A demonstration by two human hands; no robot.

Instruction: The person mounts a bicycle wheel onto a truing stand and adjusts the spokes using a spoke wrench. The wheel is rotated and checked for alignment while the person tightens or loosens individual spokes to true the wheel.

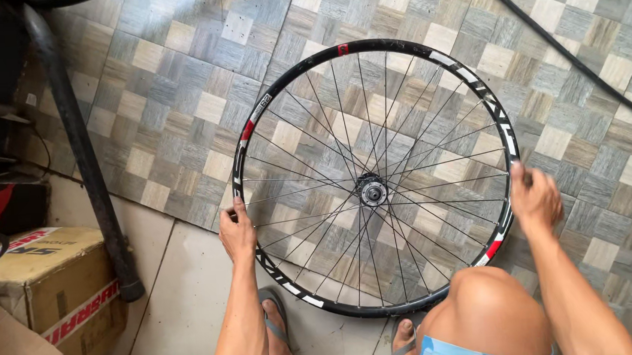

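Note:
A bare bicycle wheel with a black rim [272, 98], thin spokes and a silver hub [372, 192] stands upright on the floor in front of me. My left hand [237, 232] grips the rim at its lower left side. My right hand [534, 199] is closed on the rim at its right side. The wheel's bottom edge rests near my feet in sandals [277, 331], and my bent knee [490, 303] is just in front of its lower right part.
A black tyre [72, 136] leans at the left beside a cardboard box [54, 288]. A black cable or tube [570, 60] runs across the checkered tiled floor at upper right. Dark and red items are stacked at the far left.

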